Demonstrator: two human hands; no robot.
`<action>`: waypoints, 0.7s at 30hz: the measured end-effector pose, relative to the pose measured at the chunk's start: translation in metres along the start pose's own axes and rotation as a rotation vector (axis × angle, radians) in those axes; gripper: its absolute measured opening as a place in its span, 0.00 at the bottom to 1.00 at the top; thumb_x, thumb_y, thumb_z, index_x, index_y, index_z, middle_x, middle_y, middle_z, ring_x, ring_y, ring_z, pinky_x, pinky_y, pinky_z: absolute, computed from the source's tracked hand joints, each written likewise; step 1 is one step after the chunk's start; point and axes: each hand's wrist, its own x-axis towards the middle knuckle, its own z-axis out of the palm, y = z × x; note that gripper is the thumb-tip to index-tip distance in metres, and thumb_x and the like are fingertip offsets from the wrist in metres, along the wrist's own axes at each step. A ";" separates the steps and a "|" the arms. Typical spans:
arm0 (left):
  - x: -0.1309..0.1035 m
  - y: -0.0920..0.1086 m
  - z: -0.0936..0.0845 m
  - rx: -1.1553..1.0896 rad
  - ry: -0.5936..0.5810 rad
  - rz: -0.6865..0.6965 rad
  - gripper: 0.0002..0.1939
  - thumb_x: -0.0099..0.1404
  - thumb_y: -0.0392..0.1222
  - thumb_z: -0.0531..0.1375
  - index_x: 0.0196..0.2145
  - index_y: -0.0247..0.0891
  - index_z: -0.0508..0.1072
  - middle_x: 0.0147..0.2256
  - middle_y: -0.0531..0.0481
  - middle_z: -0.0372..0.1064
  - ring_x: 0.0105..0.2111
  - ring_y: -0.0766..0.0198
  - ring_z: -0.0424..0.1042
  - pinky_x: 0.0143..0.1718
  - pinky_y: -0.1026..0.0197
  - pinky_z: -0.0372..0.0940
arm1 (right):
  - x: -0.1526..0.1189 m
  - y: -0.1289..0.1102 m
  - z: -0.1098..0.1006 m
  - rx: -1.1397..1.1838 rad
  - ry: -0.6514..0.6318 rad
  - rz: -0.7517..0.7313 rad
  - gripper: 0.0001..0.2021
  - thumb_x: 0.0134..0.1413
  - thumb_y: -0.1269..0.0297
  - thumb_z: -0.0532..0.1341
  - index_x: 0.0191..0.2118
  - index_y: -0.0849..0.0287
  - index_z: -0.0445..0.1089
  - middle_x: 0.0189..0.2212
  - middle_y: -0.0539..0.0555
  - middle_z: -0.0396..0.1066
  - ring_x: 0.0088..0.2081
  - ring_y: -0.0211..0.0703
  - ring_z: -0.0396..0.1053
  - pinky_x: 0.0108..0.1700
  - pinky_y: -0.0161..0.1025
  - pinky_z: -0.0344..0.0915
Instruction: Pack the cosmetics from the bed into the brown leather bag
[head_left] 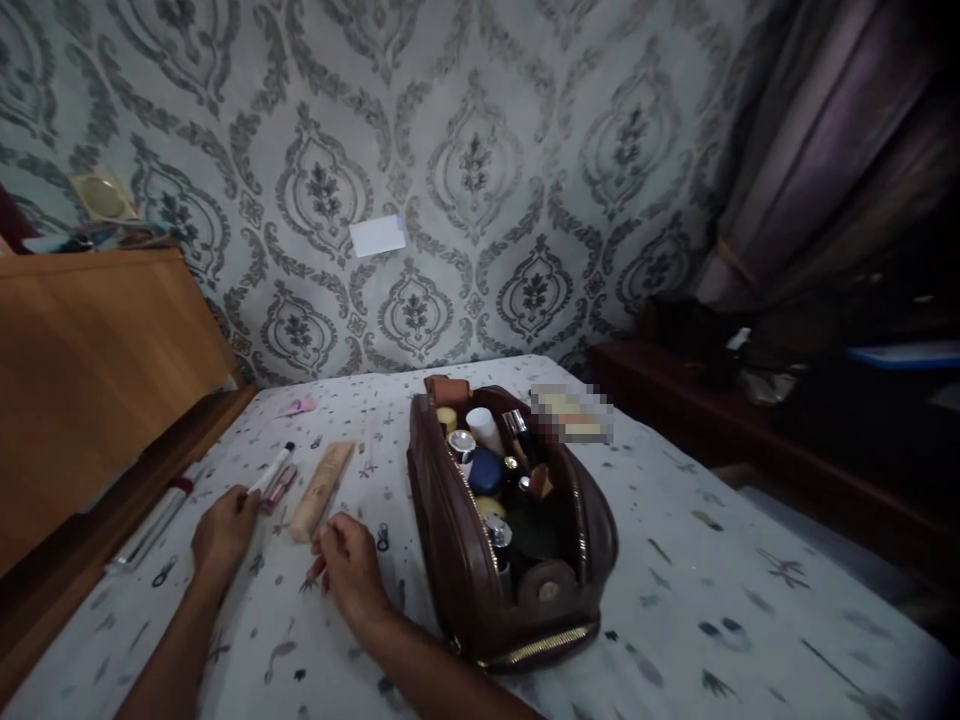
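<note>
My left hand (pixel 223 530) is closed on the lower end of a slim white tube with a black cap (pixel 276 467), just above the patterned sheet. My right hand (pixel 346 560) has curled fingers beside the lower end of a beige tube (pixel 322 490); whether anything is between them cannot be made out. A small pink item (pixel 279 487) lies between the two tubes. Right of my hands stands an open brown bag (pixel 442 520), its zip apart, full of bottles and jars, among them a white cylinder (pixel 484 430) and a dark blue item (pixel 487 470).
A clear, long case (pixel 154 525) lies at the left by a wooden board (pixel 97 350). A pink packet (pixel 298 406) lies at the back of the sheet. Behind the bag's right side is a blurred flat item (pixel 571 413). Dark furniture (pixel 675 420) stands at right.
</note>
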 end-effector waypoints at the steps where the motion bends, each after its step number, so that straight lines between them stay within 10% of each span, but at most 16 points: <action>1: 0.001 -0.001 0.001 -0.025 0.013 0.013 0.18 0.65 0.53 0.48 0.30 0.41 0.70 0.29 0.46 0.73 0.29 0.53 0.69 0.24 0.61 0.53 | 0.000 0.000 0.000 -0.001 0.002 0.000 0.09 0.52 0.60 0.52 0.26 0.58 0.60 0.23 0.47 0.63 0.17 0.32 0.63 0.16 0.29 0.49; 21: -0.015 0.020 -0.009 -0.381 0.300 0.328 0.13 0.65 0.49 0.48 0.30 0.39 0.65 0.31 0.48 0.67 0.34 0.58 0.67 0.34 0.60 0.63 | 0.002 0.001 -0.003 0.024 -0.052 -0.032 0.15 0.49 0.50 0.55 0.28 0.58 0.62 0.24 0.48 0.64 0.19 0.34 0.63 0.18 0.30 0.51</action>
